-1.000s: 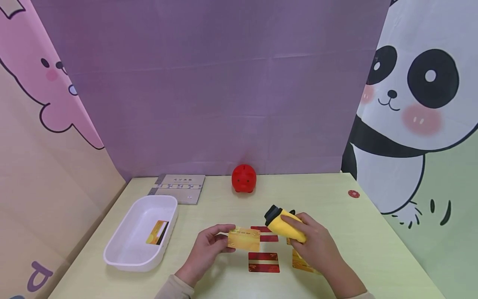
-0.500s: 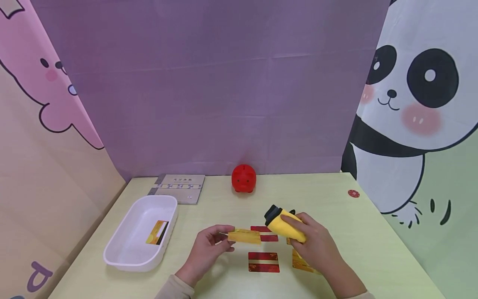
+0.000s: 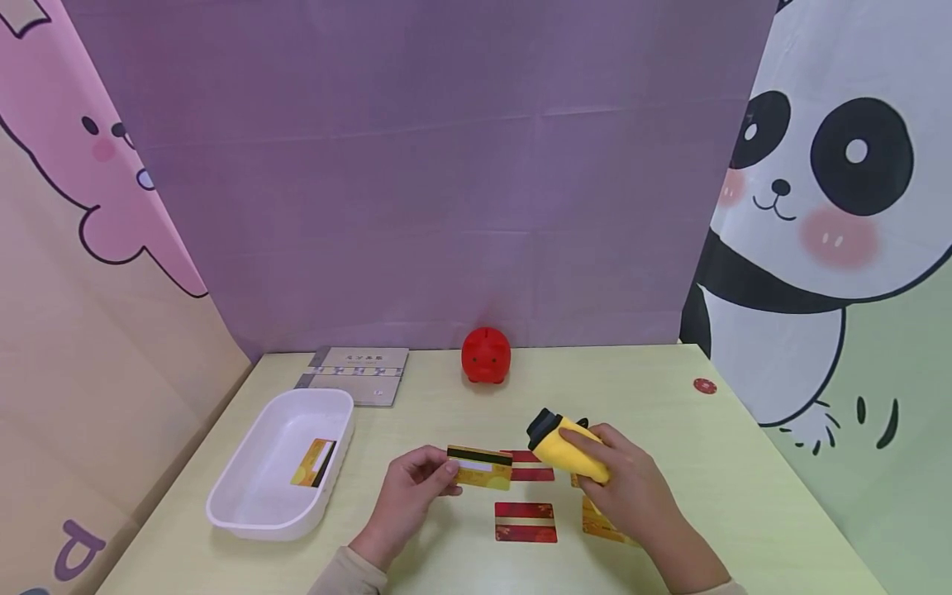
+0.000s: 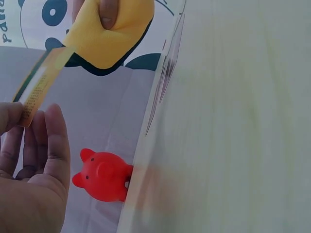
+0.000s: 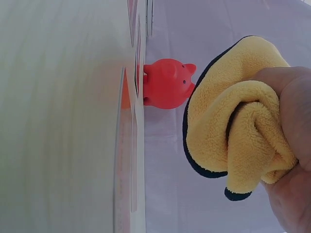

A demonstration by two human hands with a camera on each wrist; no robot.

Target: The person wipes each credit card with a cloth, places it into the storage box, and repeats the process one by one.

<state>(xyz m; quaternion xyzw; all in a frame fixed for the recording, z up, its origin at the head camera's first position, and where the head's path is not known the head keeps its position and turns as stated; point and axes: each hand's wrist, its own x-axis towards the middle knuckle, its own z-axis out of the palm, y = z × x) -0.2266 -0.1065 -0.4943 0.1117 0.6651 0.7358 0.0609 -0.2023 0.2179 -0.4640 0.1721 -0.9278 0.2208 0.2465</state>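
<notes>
The left hand [image 3: 412, 496] pinches one end of a yellow card [image 3: 487, 478] between thumb and fingers, its dark stripe and white strip turned toward the head camera. The right hand [image 3: 632, 487] grips a bunched yellow cloth [image 3: 568, 450] with a dark hem. Taking the red pig [image 3: 486, 357] as landmark, the held card is straight in front of it, on the person's side, raised above the table [image 3: 729, 479]. The card's long axis runs roughly left to right, its free end toward the cloth, which is forward and to the right of the pig; a gap parts the two in the head view.

Also in front of the pig and a little right, two red cards [image 3: 525, 511] lie one behind the other, the farther partly covered by the held card. Farther right of the pig, yellow cards [image 3: 606, 525] are partly hidden by the right hand.

Forward and left of the pig stands a white tub [image 3: 216, 504] with another card [image 3: 308, 467] inside. Left of it lies a booklet [image 3: 368, 376]; well to its right, a red disc [image 3: 704, 386]. Behind it hangs a purple sheet [image 3: 446, 165].
</notes>
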